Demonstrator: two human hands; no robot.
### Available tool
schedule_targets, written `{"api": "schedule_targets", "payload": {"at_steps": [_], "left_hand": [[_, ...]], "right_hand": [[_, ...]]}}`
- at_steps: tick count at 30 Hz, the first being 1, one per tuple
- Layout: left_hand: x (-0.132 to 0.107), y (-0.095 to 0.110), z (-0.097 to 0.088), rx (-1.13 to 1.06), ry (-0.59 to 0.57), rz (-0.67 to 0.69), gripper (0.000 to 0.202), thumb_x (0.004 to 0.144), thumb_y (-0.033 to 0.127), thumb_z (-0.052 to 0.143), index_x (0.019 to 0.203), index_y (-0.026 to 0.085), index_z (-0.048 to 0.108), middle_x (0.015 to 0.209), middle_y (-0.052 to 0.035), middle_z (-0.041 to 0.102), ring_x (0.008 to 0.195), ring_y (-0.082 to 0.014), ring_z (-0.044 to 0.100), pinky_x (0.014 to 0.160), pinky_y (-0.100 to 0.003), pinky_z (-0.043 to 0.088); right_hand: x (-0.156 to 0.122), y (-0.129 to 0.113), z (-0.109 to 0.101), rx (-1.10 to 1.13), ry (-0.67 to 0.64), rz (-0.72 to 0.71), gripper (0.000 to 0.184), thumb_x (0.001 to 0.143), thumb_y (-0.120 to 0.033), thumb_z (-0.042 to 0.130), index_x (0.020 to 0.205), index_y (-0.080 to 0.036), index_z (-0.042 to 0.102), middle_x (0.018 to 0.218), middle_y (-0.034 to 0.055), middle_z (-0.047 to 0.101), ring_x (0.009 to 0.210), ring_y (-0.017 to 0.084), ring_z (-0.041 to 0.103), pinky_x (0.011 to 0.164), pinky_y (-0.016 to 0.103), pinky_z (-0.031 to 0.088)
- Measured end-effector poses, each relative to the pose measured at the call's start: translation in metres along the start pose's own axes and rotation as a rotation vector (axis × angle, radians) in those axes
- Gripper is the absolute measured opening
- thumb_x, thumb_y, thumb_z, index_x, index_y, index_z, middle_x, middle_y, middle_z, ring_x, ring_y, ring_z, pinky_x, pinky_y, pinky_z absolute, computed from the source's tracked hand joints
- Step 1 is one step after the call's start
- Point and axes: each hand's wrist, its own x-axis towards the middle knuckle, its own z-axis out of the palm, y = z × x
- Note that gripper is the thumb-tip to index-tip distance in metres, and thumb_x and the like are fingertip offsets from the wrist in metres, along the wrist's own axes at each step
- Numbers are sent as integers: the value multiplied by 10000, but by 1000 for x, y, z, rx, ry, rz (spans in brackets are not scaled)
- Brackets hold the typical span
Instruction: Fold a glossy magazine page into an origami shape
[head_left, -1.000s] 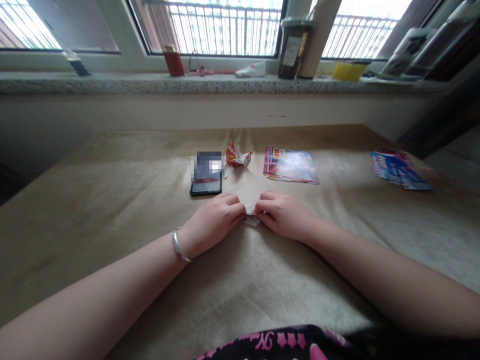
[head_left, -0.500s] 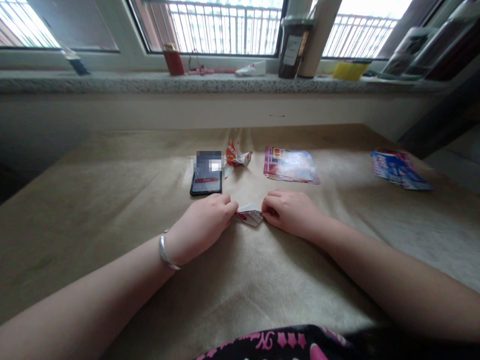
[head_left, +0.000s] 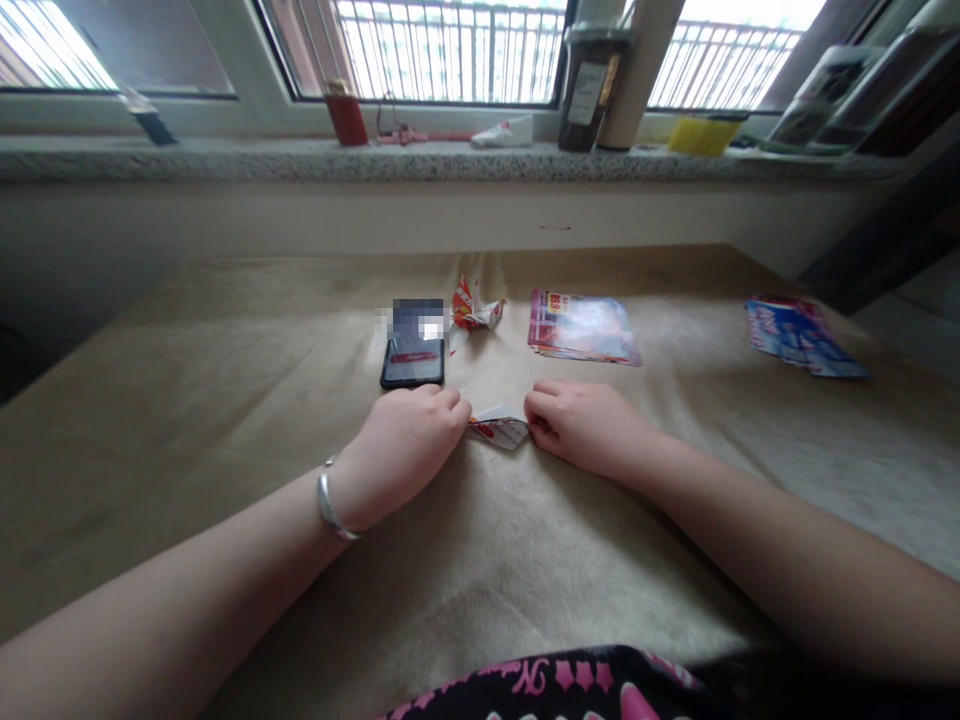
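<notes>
A small folded paper point(head_left: 501, 430), white with red print, lies low over the table between my two hands. My left hand point(head_left: 420, 440), a silver bangle at its wrist, pinches the paper's left end. The right end is held in the closed fingers of my right hand point(head_left: 581, 425). Both sets of fingertips are partly hidden behind the knuckles. Just beyond my left hand is a black phone point(head_left: 414, 350), its screen partly blurred out. Beside the phone rests a folded red and white paper figure point(head_left: 474, 308).
A stack of colourful flyers point(head_left: 583, 328) lies behind my right hand, and blue flyers point(head_left: 806, 338) are fanned out at the far right. A tan cloth point(head_left: 225, 420) covers the table. Along the stone windowsill point(head_left: 262, 162) stand a red container point(head_left: 346, 115) and a dark lidded jar point(head_left: 589, 90).
My hands have drawn very slightly apart, with the folded paper still between them. The view has shifted a little; the other things on the table have stayed put.
</notes>
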Motion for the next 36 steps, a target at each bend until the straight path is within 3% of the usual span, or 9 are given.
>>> {"api": "schedule_targets", "payload": {"at_steps": [9,18,24,29,32,36], "left_hand": [[-2,5,-2,12,3,-46,108,816,94,502,745,163,543,739,-62,600,676,-223,582,523,-310,412],[0,8,1,-67,-15,-39,83,841,141,486,801,167,554,824,-57,579,750,-208,552,643,-316,457],[4,5,7,-306,91,21,105,893,126,435,866,148,534,829,-40,574,782,-164,537,693,-268,453],[5,2,9,-438,31,105,93,883,217,516,941,154,553,933,-57,578,862,-177,529,763,-294,465],[5,1,10,-556,40,84,177,836,253,597,976,151,559,980,-66,571,904,-185,529,802,-310,465],[6,-1,11,-704,99,23,96,836,161,543,926,156,577,937,-49,575,856,-152,543,773,-276,459]], "right_hand": [[-1,4,5,70,22,4,86,816,-219,493,791,-200,573,857,26,630,762,156,565,592,258,316],[-1,3,8,202,83,-14,62,802,-206,513,789,-186,570,827,29,603,770,149,542,655,246,358],[-1,4,10,340,107,22,47,793,-184,531,772,-172,571,809,20,580,715,119,515,669,235,378],[1,6,9,408,97,77,60,778,-180,544,719,-171,554,762,18,567,725,133,510,663,247,386],[2,6,10,481,102,106,67,794,-190,538,733,-171,558,744,18,560,711,134,510,661,259,400],[2,6,10,671,158,138,43,798,-185,536,830,-172,561,803,24,568,689,120,520,610,246,429]]}}
